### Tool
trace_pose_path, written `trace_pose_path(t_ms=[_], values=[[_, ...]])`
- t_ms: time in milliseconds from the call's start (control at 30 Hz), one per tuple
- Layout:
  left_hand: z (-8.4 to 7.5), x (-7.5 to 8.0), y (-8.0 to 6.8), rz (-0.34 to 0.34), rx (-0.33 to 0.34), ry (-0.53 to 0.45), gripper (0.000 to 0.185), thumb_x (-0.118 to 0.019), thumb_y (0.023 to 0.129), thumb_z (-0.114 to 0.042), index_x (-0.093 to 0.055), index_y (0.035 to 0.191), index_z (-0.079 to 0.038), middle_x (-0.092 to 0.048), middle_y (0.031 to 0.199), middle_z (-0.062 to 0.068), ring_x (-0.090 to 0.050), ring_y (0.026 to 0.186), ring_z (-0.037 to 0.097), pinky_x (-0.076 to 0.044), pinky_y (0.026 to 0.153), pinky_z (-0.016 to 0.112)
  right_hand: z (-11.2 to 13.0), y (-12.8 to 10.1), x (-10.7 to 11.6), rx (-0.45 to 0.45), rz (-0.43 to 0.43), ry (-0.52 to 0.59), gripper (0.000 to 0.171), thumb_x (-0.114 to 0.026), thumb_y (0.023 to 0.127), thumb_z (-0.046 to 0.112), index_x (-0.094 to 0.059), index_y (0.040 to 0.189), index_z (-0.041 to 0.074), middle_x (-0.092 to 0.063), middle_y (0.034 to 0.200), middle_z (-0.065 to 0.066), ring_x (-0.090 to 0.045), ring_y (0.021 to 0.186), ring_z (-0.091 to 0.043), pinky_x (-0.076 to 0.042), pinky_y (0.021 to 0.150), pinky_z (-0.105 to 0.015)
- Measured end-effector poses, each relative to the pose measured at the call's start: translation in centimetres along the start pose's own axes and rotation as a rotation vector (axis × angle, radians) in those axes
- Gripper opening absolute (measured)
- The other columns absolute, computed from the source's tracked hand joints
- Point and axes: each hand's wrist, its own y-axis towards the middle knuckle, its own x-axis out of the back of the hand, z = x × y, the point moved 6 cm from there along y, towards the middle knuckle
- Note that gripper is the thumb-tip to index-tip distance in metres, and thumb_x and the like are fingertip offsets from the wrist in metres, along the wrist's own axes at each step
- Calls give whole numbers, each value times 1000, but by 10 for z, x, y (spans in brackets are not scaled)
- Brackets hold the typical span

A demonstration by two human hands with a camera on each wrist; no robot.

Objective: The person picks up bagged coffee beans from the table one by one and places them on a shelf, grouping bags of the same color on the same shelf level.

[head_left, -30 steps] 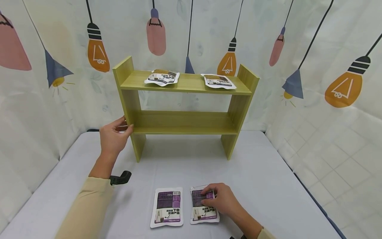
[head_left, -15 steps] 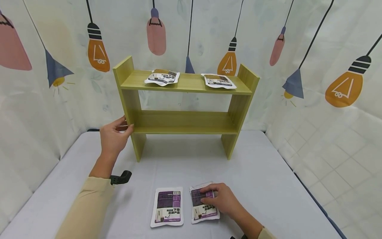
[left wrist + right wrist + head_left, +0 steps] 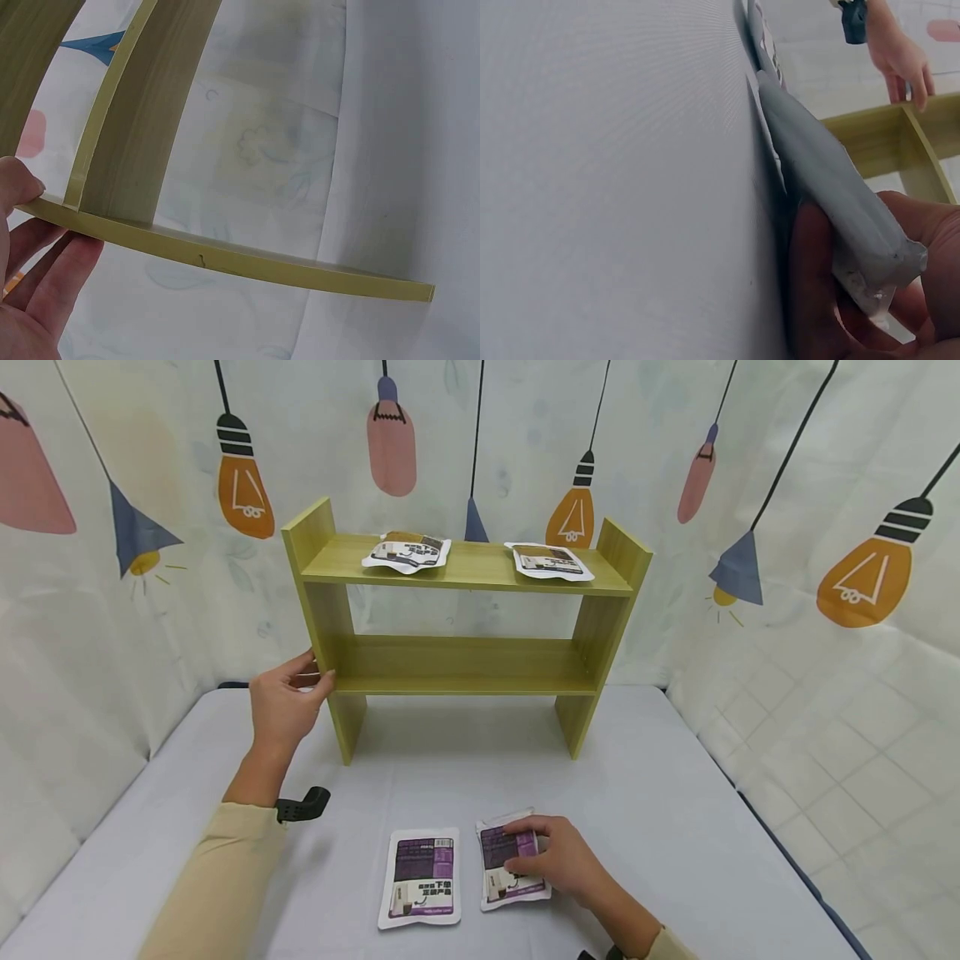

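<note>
The purple-labelled pouch (image 3: 495, 853) is pinched between thumb and fingers of the right hand (image 3: 561, 860), beside a second pouch (image 3: 422, 877) on the table (image 3: 450, 785). The shelf side (image 3: 327, 618) is gripped by the left hand (image 3: 287, 703).

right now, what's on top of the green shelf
On the shelf, a left packet and a right packet lie apart on the top board. The packets cover the spots directly beneath them, so those can't be seen.

Orange bulbs (image 3: 246, 497) and blue lamps (image 3: 738, 568) pattern the pale backdrop (image 3: 645, 435) behind the white table (image 3: 660, 793).
</note>
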Motion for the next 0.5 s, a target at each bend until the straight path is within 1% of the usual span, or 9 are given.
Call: trace_pose_path(t_ms=[67,167,267,400,500], values=[[0,0,0,6,6,0,45,-74,94,-20,-66,137,-18,-75,123,15,-75,98,35,-47,69,0,-1,1,0,1,1,14,40,-91,73,17,-79,112,23,-71,127,-6,-56,124,-30,-41,109,-62],[1,-1,1,15,18,-2,45,-74,94,-21,-65,138,-18,-73,125,17,-74,102,41,-47,69,1,-1,2,0,-4,6,32,41,-91,74,18,-79,113,23,-70,127,-6,-56,123,-29,-42,108,-60],[2,-1,1,19,24,-2,45,-74,94,-22,-65,138,-18,-72,126,18,-73,103,42,-48,69,2,-2,4,0,-11,12,55,41,-90,75,18,-79,114,23,-69,130,-7,-55,125,-31,-42,108,-62],[1,0,1,16,22,0,45,-74,94,-21,-65,138,-18,-72,126,18,-73,103,42,-48,69,2,-4,6,0,-14,6,79,41,-90,75,19,-79,114,24,-69,132,-6,-53,131,-35,-36,110,-69],[1,0,0,14,23,2,45,-74,94,-21,-65,138,-18,-73,125,18,-73,102,42,-48,70,2,-6,10,2,-3,-7,91,40,-91,75,20,-79,114,24,-70,131,-4,-53,133,-36,-33,112,-71]])
